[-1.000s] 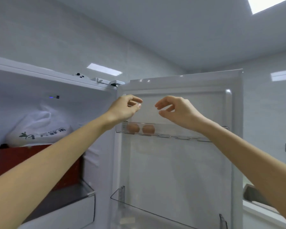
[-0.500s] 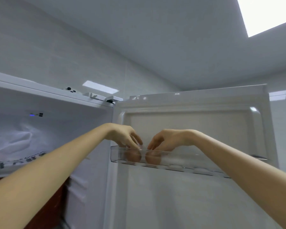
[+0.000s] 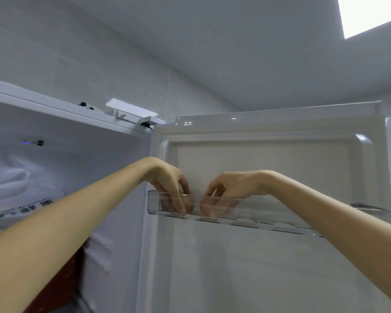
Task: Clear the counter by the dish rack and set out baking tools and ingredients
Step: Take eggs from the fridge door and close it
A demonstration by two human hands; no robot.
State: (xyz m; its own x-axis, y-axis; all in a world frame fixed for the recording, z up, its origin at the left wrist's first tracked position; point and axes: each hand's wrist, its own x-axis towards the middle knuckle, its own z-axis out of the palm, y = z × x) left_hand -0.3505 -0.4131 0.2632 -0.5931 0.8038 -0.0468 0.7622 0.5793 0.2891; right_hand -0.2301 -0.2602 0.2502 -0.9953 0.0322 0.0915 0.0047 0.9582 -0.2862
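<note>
Head view, looking up into an open fridge (image 3: 95,159). Near the top of the inside of the fridge door (image 3: 257,267), a clear plastic door shelf (image 3: 269,213), long axis running left to right across the door, right end lower in the picture, with a row of round moulded cups (image 3: 244,221) along its floor. At the shelf's left end, two tan rounded shapes just beside each other, dim behind the clear front wall: by shape and colour a left egg (image 3: 189,203) and a right egg (image 3: 213,207), both largely covered by fingers. Which way either egg points, and how its long axis lies: impossible to tell through the plastic. Left hand (image 3: 171,184) bent down at the wrist over the shelf rim, fingers curled and dipped inside, tips at the left egg. Right hand (image 3: 233,188) the same from the other side, fingers curled down at the right egg. Hands near each other, not touching. Fingers clamped on the eggs or only touching them: cannot tell. Left of the door, inside the compartment, a white bag (image 3: 16,184) with dark printed characters, a dark red object (image 3: 54,279) below it, and a small blue light (image 3: 27,143) high on the back wall. At upper right, a bright light panel (image 3: 370,14) in the grey ceiling.
</note>
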